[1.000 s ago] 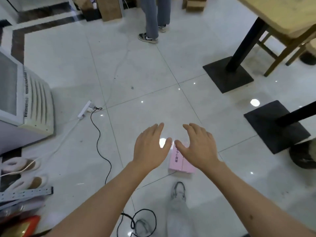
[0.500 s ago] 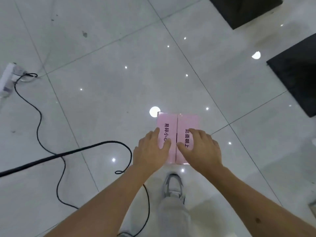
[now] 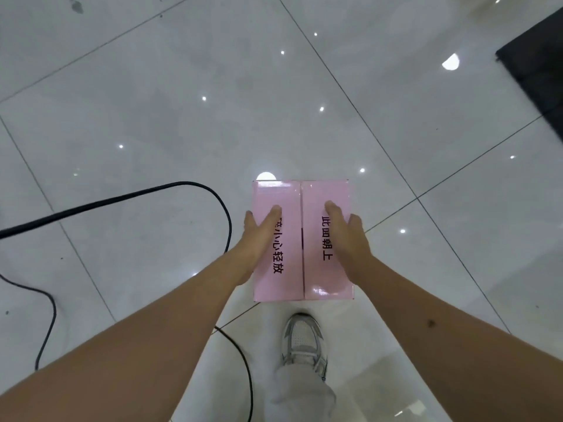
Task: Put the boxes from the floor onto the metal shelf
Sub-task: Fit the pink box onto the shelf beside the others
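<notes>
Two hands on one pink box (image 3: 304, 281), lying flat on the glossy tiled floor (image 3: 152, 117) just past centre of view, toward 6 o'clock from the bright round light reflection. Left hand (image 3: 259, 242) clasping the box's 9 o'clock edge, thumb laid across the top panel, remaining fingers (image 3: 249, 219) wrapped down over the side and mostly hidden. Right hand (image 3: 350, 242) mirroring this on the 3 o'clock edge, thumb on top, other fingers curled over the far side. Fingers on both hands pressed close together rather than spread. Cannot tell whether the box is lifted or resting on the tiles. Black printed characters running along the lid on either side of a central seam, partly covered by the thumbs.

At 6 o'clock from the box, just beside its near edge, one grey-and-white sneaker (image 3: 304, 339) with a pale trouser leg (image 3: 300, 394) above it. At 9 o'clock, near but apart from the box, a black cable (image 3: 128, 196) looping across the tiles and trailing down toward 7 o'clock. At 2 o'clock, well apart, corner of a dark mat (image 3: 539, 65) at the frame edge.
</notes>
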